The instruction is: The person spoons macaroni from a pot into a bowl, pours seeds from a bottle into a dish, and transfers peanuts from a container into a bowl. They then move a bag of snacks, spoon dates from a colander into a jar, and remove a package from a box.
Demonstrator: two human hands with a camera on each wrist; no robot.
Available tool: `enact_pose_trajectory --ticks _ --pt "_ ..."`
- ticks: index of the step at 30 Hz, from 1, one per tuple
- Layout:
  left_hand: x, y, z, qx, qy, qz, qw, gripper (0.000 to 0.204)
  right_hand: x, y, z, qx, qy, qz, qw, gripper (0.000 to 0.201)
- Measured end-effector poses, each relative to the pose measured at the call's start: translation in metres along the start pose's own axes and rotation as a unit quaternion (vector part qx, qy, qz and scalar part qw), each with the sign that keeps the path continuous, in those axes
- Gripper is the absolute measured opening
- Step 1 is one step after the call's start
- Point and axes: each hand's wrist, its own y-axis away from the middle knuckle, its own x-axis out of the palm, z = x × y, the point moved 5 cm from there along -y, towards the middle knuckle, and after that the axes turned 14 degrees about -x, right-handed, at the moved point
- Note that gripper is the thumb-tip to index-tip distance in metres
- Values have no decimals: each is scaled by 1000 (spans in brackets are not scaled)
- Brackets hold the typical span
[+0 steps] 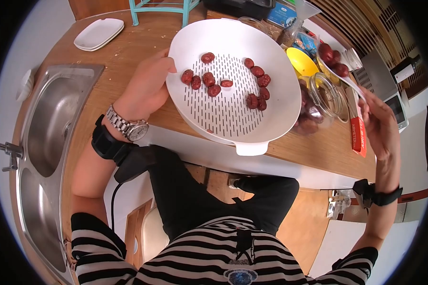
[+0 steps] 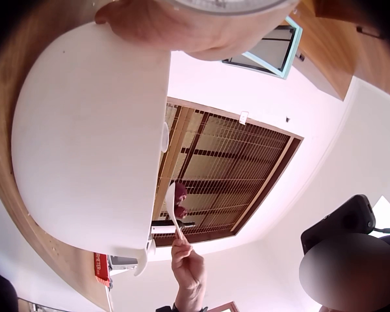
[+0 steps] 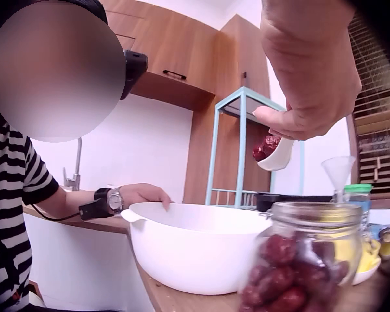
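My left hand (image 1: 145, 85) grips the rim of a white colander (image 1: 199, 114) at its left side, thumb over the edge. Several wrinkled red dates (image 1: 208, 78) lie scattered on its slotted bottom. Raised at the right, my right hand (image 1: 381, 123) holds a white spoon (image 1: 351, 84) by its handle. Red dates (image 1: 338, 69) fill the spoon's bowl, also seen in the right wrist view, where the spoon (image 3: 278, 158) hangs above the rim height of the colander. Between the colander and my right hand stands an open glass jar (image 3: 315, 224) with more dates inside.
A yellow bowl (image 1: 300, 61) and a clear funnel (image 1: 306, 9) stand behind the jar. A red box (image 1: 358, 135) lies near the counter's right edge. White plates (image 1: 99, 34) and a steel sink (image 1: 57, 123) are at the left; a turquoise rack (image 1: 164, 8) stands behind.
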Motion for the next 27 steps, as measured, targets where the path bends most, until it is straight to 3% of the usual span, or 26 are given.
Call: enact_pose_trajectory --ticks 5,8,11,15,17,20,21,23,25,27 --pt "-2 -3 1 -11 -2 -7 1000 51 -32 12 2 -52 153 9 987 28" --pt "1 0 0 -17 -3 -27 999 51 -24 15 4 -136 358 30 923 24" --pt "2 1 -1 -10 0 -23 1000 51 -20 12 11 -210 415 22 885 24" --pt "-2 -2 0 -4 -4 -11 1000 50 14 5 23 -203 350 19 915 24" --pt "0 -1 0 2 2 -2 1000 49 44 1 15 -148 294 84 940 23" --pt "1 0 -1 5 -1 -1 1000 48 85 -9 -11 -84 266 188 942 22" --pt "2 1 -2 6 -1 -3 1000 48 97 -13 -20 -11 307 218 926 21" --pt "5 3 -3 10 8 20 1000 46 116 -20 -40 22 262 222 939 21" --pt "4 3 -2 14 10 16 1000 45 130 -24 -66 151 179 228 945 21" --pt "3 3 -1 16 14 11 1000 44 141 -31 -81 177 113 209 955 18"
